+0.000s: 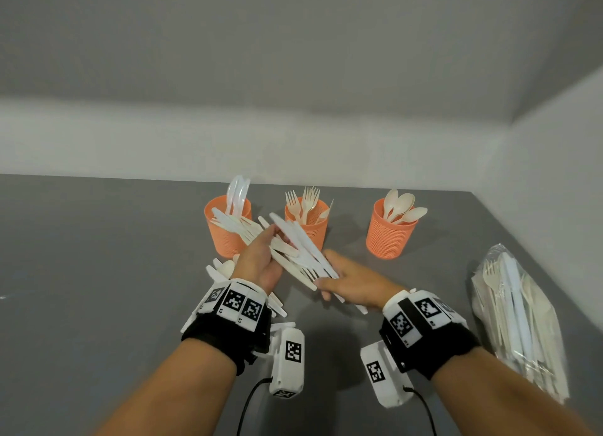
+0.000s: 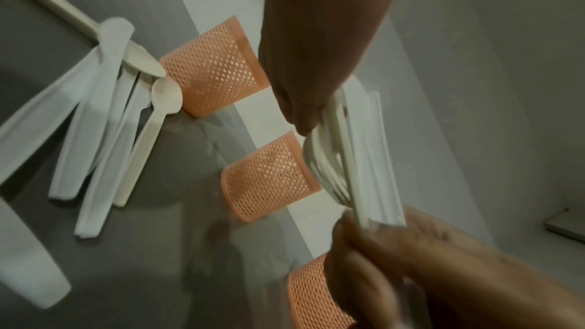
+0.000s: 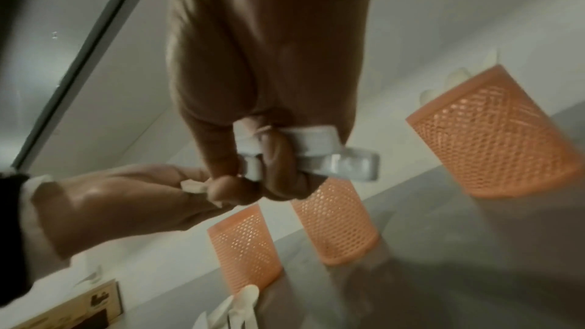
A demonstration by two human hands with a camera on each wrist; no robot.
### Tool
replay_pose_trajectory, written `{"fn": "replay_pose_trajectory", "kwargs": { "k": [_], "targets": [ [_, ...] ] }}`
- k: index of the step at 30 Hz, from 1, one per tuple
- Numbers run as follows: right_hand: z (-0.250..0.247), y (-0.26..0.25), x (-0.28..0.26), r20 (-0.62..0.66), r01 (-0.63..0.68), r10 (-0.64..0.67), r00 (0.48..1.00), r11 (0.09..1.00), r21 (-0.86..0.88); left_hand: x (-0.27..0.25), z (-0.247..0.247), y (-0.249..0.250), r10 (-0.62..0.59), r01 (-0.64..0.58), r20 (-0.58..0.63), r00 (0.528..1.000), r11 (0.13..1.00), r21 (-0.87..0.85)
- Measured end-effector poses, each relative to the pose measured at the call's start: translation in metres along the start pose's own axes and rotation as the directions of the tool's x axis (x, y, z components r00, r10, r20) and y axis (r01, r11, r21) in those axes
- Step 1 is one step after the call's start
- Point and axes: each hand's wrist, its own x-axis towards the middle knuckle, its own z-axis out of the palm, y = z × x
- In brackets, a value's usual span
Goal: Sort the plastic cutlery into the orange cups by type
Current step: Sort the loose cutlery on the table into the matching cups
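Note:
Three orange mesh cups stand in a row at the back: the left cup (image 1: 228, 230) holds white knives, the middle cup (image 1: 308, 226) forks, the right cup (image 1: 390, 236) cream spoons. In front of them both hands hold one slanted bundle of white and cream knives (image 1: 300, 253). My left hand (image 1: 275, 239) grips its upper part, with fingers (image 2: 304, 121) curled round it. My right hand (image 1: 326, 284) grips the handle ends (image 3: 313, 151). The bundle (image 2: 357, 159) hangs above the table.
Loose cutlery (image 1: 222, 269) lies on the grey table (image 1: 98, 256) under my left wrist, with a cream spoon (image 2: 158, 119) among white pieces. A clear bag of cutlery (image 1: 518, 321) lies at the right near the wall. Walls close off the back and the right.

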Motion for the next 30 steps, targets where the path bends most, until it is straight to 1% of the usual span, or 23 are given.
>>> {"fn": "replay_pose_trajectory", "kwargs": {
  "k": [2, 4, 6, 8, 10, 11, 14, 16, 18, 19, 22, 24, 26, 28, 29, 30],
  "targets": [
    [0.0, 0.003, -0.001, -0.04, -0.017, 0.02, 0.999, 0.997, 0.073, 0.0, -0.002, 0.002, -0.002, 0.002, 0.02, 1.0, 1.0, -0.023],
    [-0.004, 0.007, -0.003, -0.155, -0.016, 0.048, 0.987, 0.979, 0.202, 0.0, -0.006, 0.007, 0.009, -0.008, 0.013, 1.0, 0.999, -0.042],
    [-0.003, 0.007, -0.003, -0.262, 0.026, 0.049, 0.964, 0.961, 0.274, -0.001, -0.008, 0.009, 0.014, -0.013, 0.022, 1.0, 0.998, -0.056],
    [0.002, 0.002, 0.0, -0.28, 0.054, 0.039, 0.959, 0.948, 0.315, -0.004, -0.005, 0.009, 0.008, -0.005, 0.045, 0.999, 0.998, -0.057],
    [0.009, -0.002, 0.008, -0.281, 0.059, 0.032, 0.959, 0.949, 0.311, -0.006, -0.003, 0.008, 0.006, -0.002, 0.064, 0.998, 0.998, -0.056],
    [0.011, -0.003, 0.011, -0.292, 0.069, 0.025, 0.956, 0.95, 0.305, -0.006, -0.005, 0.008, 0.005, -0.002, 0.055, 0.998, 0.999, -0.047],
    [0.006, -0.005, 0.014, -0.366, 0.129, 0.004, 0.931, 0.932, 0.338, -0.006, -0.017, 0.014, 0.012, -0.011, 0.007, 1.0, 0.999, -0.053],
    [-0.001, -0.003, 0.017, -0.426, 0.152, 0.027, 0.905, 0.912, 0.381, -0.006, -0.026, 0.018, 0.02, -0.02, 0.004, 1.0, 0.999, -0.048],
    [-0.003, -0.005, 0.023, -0.476, 0.203, 0.056, 0.878, 0.856, 0.475, -0.011, -0.03, 0.019, 0.033, -0.033, 0.013, 0.999, 0.999, -0.017],
    [-0.002, -0.008, 0.027, -0.486, 0.249, 0.059, 0.872, 0.802, 0.543, -0.014, -0.031, 0.019, 0.038, -0.037, 0.019, 0.999, 0.999, -0.01],
    [0.008, -0.026, 0.037, -0.474, 0.375, 0.021, 0.88, 0.582, 0.722, -0.021, -0.032, 0.018, 0.029, -0.03, 0.053, 0.998, 0.999, 0.013],
    [0.014, -0.037, 0.043, -0.473, 0.408, 0.024, 0.881, 0.468, 0.784, -0.023, -0.036, 0.018, 0.002, -0.007, 0.079, 0.997, 0.998, 0.064],
    [0.016, -0.042, 0.048, -0.458, 0.405, 0.027, 0.888, 0.425, 0.81, -0.024, -0.042, 0.019, -0.029, 0.018, 0.095, 0.995, 0.993, 0.119],
    [0.014, -0.046, 0.051, -0.448, 0.381, 0.049, 0.893, 0.447, 0.809, -0.027, -0.049, 0.023, -0.059, 0.041, 0.114, 0.992, 0.986, 0.159],
    [0.011, -0.047, 0.055, -0.461, 0.378, 0.074, 0.884, 0.467, 0.799, -0.028, -0.053, 0.026, -0.075, 0.052, 0.124, 0.989, 0.982, 0.179],
    [0.007, -0.049, 0.059, -0.475, 0.382, 0.095, 0.875, 0.468, 0.797, -0.029, -0.059, 0.03, -0.094, 0.066, 0.134, 0.987, 0.977, 0.201]
  ]
}}
